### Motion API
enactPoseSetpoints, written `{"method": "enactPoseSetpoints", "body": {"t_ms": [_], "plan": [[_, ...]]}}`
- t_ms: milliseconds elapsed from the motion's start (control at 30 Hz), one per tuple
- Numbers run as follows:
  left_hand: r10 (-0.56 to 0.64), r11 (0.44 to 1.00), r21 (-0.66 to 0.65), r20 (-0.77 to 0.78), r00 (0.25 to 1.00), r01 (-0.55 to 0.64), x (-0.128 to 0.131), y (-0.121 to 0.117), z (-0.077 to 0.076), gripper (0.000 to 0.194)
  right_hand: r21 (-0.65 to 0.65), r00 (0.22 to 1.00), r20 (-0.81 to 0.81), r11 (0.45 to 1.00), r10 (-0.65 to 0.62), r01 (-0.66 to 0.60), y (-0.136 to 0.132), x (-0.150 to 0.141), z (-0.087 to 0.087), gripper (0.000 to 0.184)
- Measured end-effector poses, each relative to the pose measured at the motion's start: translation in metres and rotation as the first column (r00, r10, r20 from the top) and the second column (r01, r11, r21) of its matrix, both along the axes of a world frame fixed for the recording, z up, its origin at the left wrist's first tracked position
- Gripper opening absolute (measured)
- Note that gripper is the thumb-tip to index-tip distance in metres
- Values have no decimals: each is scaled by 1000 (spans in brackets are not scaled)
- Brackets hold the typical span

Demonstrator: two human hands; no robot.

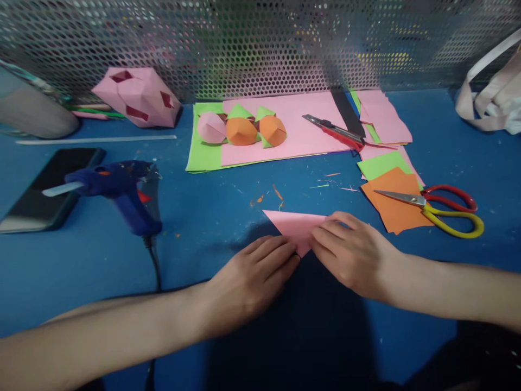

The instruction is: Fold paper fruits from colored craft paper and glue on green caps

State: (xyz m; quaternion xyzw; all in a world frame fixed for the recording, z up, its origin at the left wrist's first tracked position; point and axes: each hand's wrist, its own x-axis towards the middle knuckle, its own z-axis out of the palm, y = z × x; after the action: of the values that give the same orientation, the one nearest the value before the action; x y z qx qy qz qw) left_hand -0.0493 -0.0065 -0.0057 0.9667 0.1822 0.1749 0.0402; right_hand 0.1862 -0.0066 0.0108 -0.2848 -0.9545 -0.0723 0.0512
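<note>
Head view: a blue plastic glue gun [128, 203] lies left on the scuffed table [207, 212], its cord [154, 263] passing under the left forearm [134, 331]; right, metal scissors [420, 200] with red and yellow loops rest on orange paper [401, 218]. A perforated metal screen [260, 49] stands behind. Between glue gun and scissors, a smooth pink paper triangle [295, 224] is gripped by the left hand [254, 277] below and the right hand [352, 250] at one corner.

The left hand [248, 282] and right hand [354, 252] are bare, like both forearms [134, 328]
</note>
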Motion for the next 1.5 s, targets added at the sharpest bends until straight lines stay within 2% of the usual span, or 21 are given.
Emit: {"method": "enactPoseSetpoints", "body": {"t_ms": [267,833,1167,1267,1367,1500], "plan": [[116,993,24,-7,993,-116,5,3,4,29,-4,1000,1,1000,-2,2,0,-1,-1,24],[29,999,-46,7,1000,-28,2,2,-4,39,1,1000,-8,1000,7,-7,2,-2,1,25],[18,999,-41,-6,1000,-18,5,2,0,38,-10,999,-46,1000,-3,3,0,-1,-1,24],[17,999,-29,-9,1000,-17,9,1,1,36,-32,993,-116,999,-21,17,-2,-4,-1,26],[9,999,-45,33,999,-8,12,0,0,26,-108,963,-270,994,-15,-15,-5,-12,-1,39],[-5,995,-95,94,996,14,15,-1,1,21,-279,925,-375,942,69,-184,-3,-25,-9,69]]}}
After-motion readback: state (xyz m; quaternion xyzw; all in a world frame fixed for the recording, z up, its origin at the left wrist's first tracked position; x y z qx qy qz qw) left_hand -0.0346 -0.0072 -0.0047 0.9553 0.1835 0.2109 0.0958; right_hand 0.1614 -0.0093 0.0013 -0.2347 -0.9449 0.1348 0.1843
